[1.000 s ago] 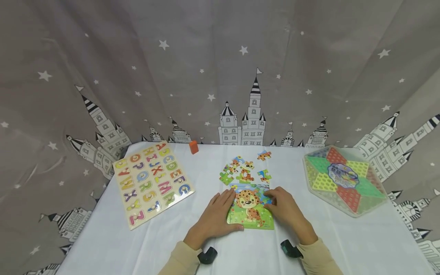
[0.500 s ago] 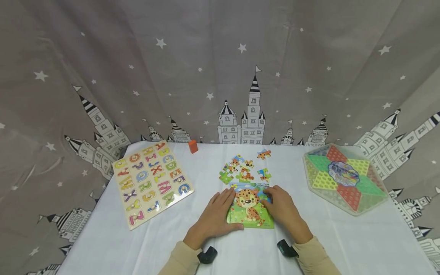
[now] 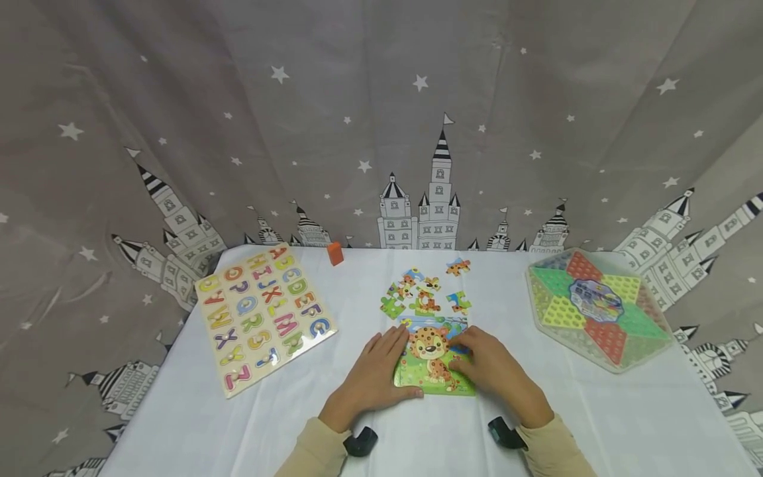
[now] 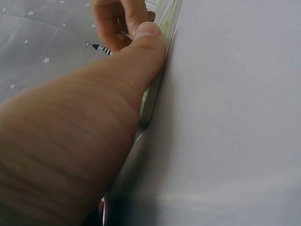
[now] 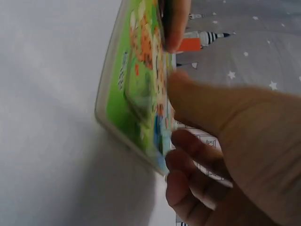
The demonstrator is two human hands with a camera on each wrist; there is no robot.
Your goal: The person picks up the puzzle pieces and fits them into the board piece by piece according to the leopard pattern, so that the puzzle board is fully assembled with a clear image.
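Note:
A jigsaw puzzle [image 3: 440, 381] with a spotted leopard cub on green grass lies flat at the middle of the white table. My left hand [image 3: 377, 374] rests along its left side, fingers extended onto the board and thumb by the lower left corner. At the right side is my right hand [image 3: 491, 361], its bent fingers and thumb apart on the blue and green part of the picture. In the right wrist view no piece shows between them; part of the picture is hidden under the hand. Several loose jigsaw pieces [image 3: 426, 305] lie just beyond the board.
A wooden alphabet board [image 3: 262, 324] lies at the left. An orange block [image 3: 335, 254] stands near the back edge. At the right is a hexagonal Chinese checkers box [image 3: 596, 311]. A grey curtain [image 3: 381, 99] with stars and castles hangs behind.
My right fingers have shifted slightly left over the picture, and the thumb and forefinger have spread apart. My left hand and the loose pieces have stayed in place.

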